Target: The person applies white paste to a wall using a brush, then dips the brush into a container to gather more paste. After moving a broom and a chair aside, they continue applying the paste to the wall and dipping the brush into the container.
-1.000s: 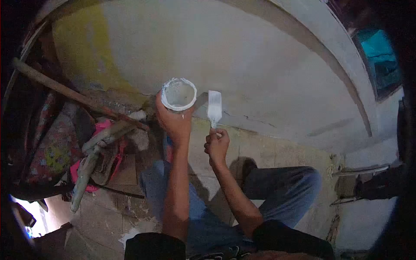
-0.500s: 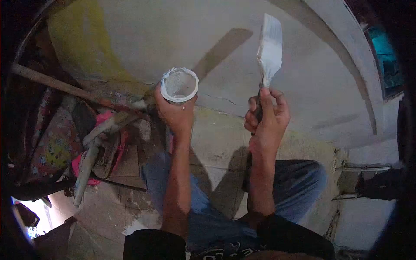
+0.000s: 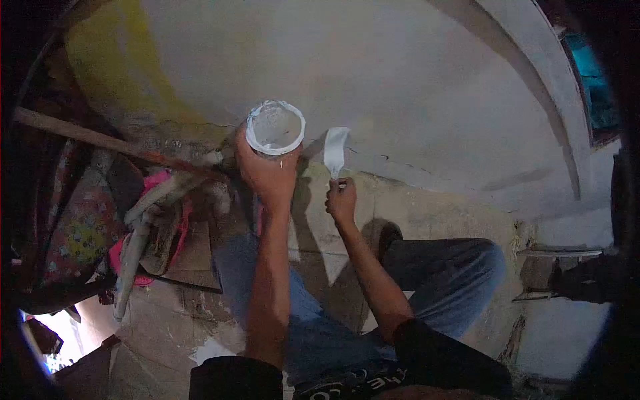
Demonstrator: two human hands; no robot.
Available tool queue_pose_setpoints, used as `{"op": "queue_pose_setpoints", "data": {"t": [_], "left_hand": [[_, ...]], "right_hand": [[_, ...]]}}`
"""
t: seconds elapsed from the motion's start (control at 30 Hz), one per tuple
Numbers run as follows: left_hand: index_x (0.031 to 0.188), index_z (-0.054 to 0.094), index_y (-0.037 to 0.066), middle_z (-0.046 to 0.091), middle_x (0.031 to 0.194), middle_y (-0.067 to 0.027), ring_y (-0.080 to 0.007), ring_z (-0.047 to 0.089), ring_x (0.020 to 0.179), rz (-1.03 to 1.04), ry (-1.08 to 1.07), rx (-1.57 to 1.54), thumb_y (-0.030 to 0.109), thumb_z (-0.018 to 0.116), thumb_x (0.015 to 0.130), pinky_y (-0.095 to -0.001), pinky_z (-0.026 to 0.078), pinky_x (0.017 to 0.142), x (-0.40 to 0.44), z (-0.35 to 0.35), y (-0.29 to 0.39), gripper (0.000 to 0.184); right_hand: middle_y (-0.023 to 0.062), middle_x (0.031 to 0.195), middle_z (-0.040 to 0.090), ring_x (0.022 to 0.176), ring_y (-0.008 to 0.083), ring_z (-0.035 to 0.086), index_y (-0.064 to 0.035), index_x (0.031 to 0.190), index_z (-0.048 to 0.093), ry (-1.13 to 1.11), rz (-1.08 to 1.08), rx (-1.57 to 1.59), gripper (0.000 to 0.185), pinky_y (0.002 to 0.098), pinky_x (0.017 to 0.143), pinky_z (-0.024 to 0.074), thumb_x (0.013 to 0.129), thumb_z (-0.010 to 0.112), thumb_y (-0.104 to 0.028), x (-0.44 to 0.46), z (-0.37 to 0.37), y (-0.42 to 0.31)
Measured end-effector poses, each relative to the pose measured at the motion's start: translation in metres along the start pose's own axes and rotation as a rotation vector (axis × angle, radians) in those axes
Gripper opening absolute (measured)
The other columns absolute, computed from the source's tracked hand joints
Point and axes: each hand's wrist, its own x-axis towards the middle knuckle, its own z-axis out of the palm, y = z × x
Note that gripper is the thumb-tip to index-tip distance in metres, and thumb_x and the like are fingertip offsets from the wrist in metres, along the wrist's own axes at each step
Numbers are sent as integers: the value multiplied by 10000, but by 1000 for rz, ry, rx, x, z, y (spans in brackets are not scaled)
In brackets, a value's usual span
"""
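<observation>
Round open container with a white-smeared rim (image 3: pixel 275 125) and flat white-coated brush (image 3: pixel 335 148), one to each hand

The left hand (image 3: pixel 268 175) is wrapped around the container's outer side, the open mouth showing beyond the grip; the right hand (image 3: pixel 341 199) is closed on the brush's handle, the white bristles extending beyond the fingers, their end curved rightward; whether they touch the pale, cracked wall (image 3: pixel 400 80) cannot be told; the brush lies to the right of the container, near it but apart; blue jeans (image 3: pixel 445 277) show below both hands.
</observation>
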Motion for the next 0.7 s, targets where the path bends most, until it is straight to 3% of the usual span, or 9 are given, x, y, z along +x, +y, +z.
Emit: {"op": "queue_pose_setpoints", "data": {"t": [0.1, 0.17, 0.2, 0.33, 0.47, 0.7], "left_hand": [[1290, 463, 37, 571, 1214, -162, -351, 540, 1173, 47, 22, 5, 150, 905, 551, -473, 403, 990, 0, 0, 2, 869], [1275, 479, 35, 584, 1204, -164, -347, 549, 1162, 44, 18, 42, 153, 897, 559, -464, 406, 985, 0, -2, 6, 838], [1275, 479, 35, 584, 1204, -164, -347, 549, 1162, 48, 21, 32, 153, 897, 559, -464, 406, 985, 0, -2, 6, 838], [1262, 497, 33, 587, 1211, -171, -349, 555, 1157, 10, 35, 20, 173, 894, 563, -457, 412, 979, 2, 2, -5, 816], [1277, 491, 41, 582, 1224, -176, -354, 547, 1168, 33, 25, 1, 187, 898, 564, -469, 407, 987, 0, -4, 4, 834], [1296, 475, 52, 582, 1225, -175, -360, 549, 1160, 5, 21, 35, 151, 905, 554, -471, 404, 991, -1, -3, -2, 864]], "right_hand": [[55, 623, 520, 454, 136, 493, -11, 1005, 455, 6, 54, -65, 227, 309, 380, 380, 970, 555, -211, -4, 7, -11], [73, 649, 530, 465, 143, 502, 14, 1012, 454, -35, 322, 111, 242, 311, 386, 385, 963, 564, -196, -19, 4, -33], [84, 678, 545, 492, 144, 516, 15, 1021, 454, -76, 325, 226, 255, 305, 396, 388, 955, 573, -200, -26, 2, -33], [83, 708, 563, 513, 138, 524, 15, 1032, 460, -104, 360, 183, 259, 293, 402, 391, 960, 572, -208, -19, -11, -56], [55, 696, 569, 494, 114, 504, -1, 979, 530, -33, 175, 324, 228, 277, 403, 390, 949, 616, -209, -24, -59, -158], [12, 668, 573, 479, 48, 465, -9, 1060, 556, 40, -186, 450, 289, 201, 372, 325, 944, 637, -261, -60, -116, -278]]}}
